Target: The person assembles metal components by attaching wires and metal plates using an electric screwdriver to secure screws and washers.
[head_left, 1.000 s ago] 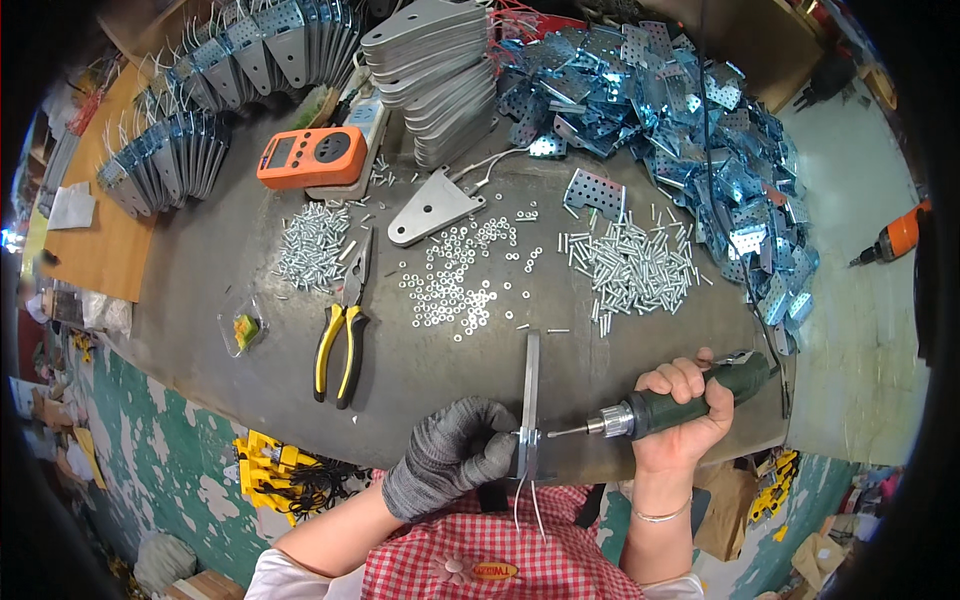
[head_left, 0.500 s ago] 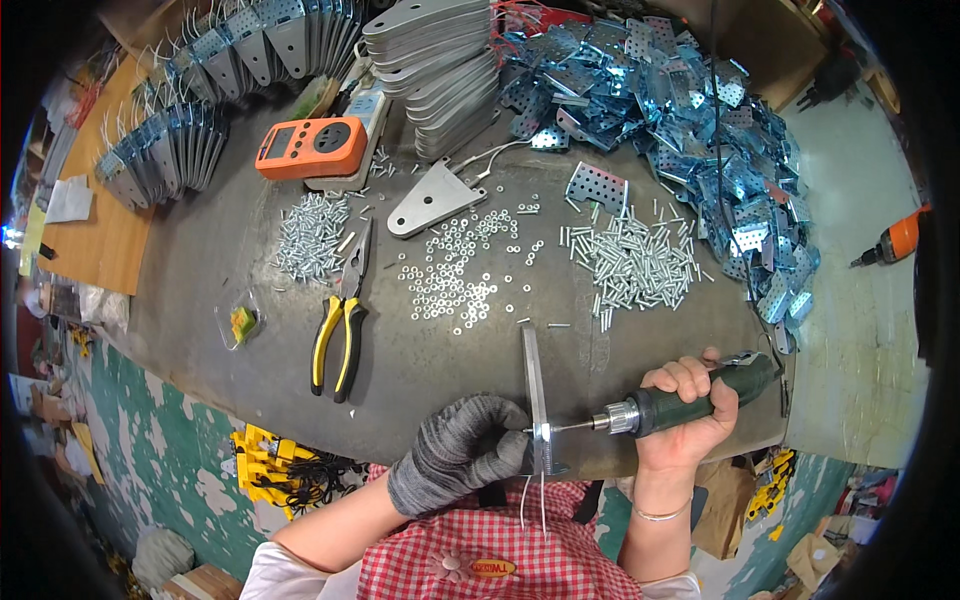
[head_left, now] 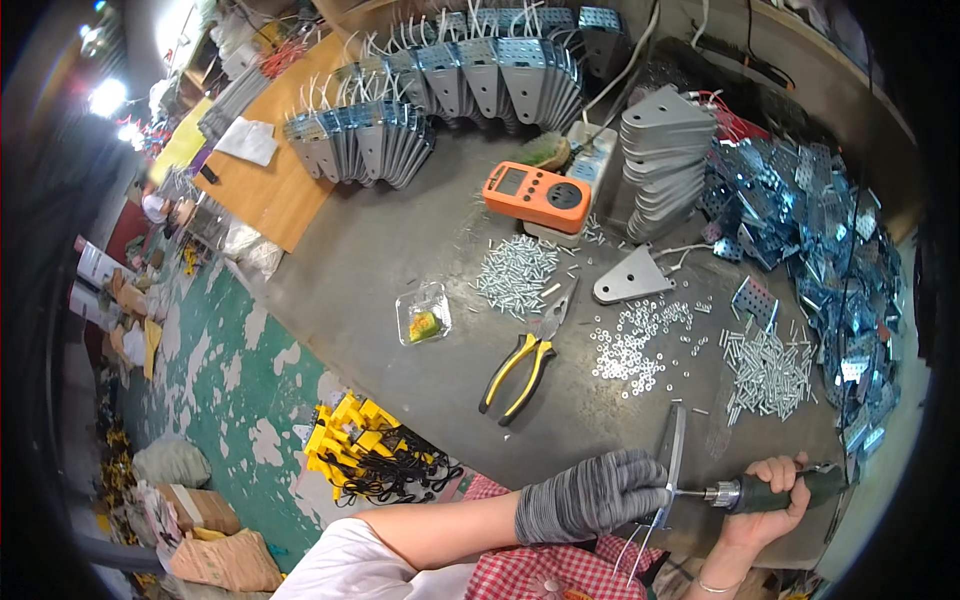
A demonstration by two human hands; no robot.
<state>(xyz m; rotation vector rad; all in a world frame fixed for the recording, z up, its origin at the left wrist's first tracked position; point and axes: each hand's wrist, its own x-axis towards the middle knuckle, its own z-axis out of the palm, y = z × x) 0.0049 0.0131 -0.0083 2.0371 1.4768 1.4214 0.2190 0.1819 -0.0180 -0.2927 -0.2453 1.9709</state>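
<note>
My left hand (head_left: 590,495), in a grey knit glove, grips a thin grey metal plate (head_left: 672,455) held on edge at the near rim of the grey workbench (head_left: 400,250). Thin wires hang below the plate. My bare right hand (head_left: 768,488) is closed on a green-handled power screwdriver (head_left: 775,490). Its bit points left and meets the plate just right of my gloved fingers.
Yellow-handled pliers (head_left: 520,370), piles of screws (head_left: 515,272), washers (head_left: 632,345) and bolts (head_left: 768,372) lie on the bench. An orange meter (head_left: 535,196), a triangular plate (head_left: 630,278), a stack of plates (head_left: 665,160) and a heap of brackets (head_left: 810,220) sit behind. A yellow bundle (head_left: 365,455) lies below.
The camera has swung to the left, so the bench and both hands now sit further right in view. Both hands keep the same hold on the plate and the screwdriver.
</note>
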